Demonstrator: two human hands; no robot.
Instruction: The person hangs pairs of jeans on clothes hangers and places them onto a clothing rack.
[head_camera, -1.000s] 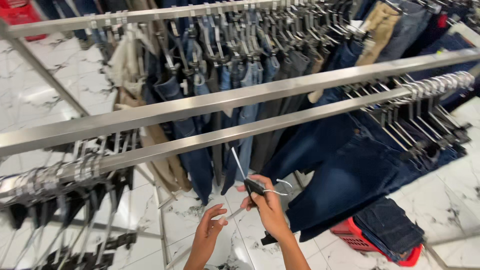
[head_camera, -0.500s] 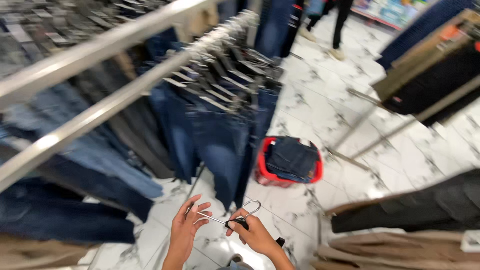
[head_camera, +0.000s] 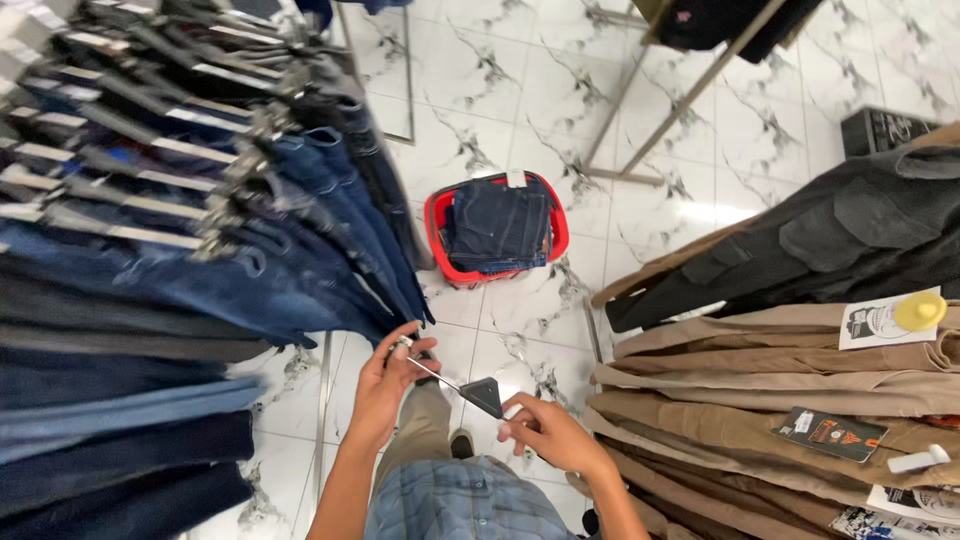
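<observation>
A metal clip hanger with a dark clip end stretches between my two hands at the bottom centre. My left hand grips its shiny clip end just below the hanging blue jeans. My right hand pinches the dark end with the fingertips. A red basket holding folded dark jeans sits on the white marble floor ahead of me.
A rack of blue and dark jeans on clip hangers fills the left. Tan and dark trousers with tags hang on the right. A metal rack frame stands beyond the basket, and a dark crate sits at the far right.
The view has swung from the rails down to the floor. The red basket now lies ahead in the middle. Both hands still hold the hanger, now lower and nearer my body.
</observation>
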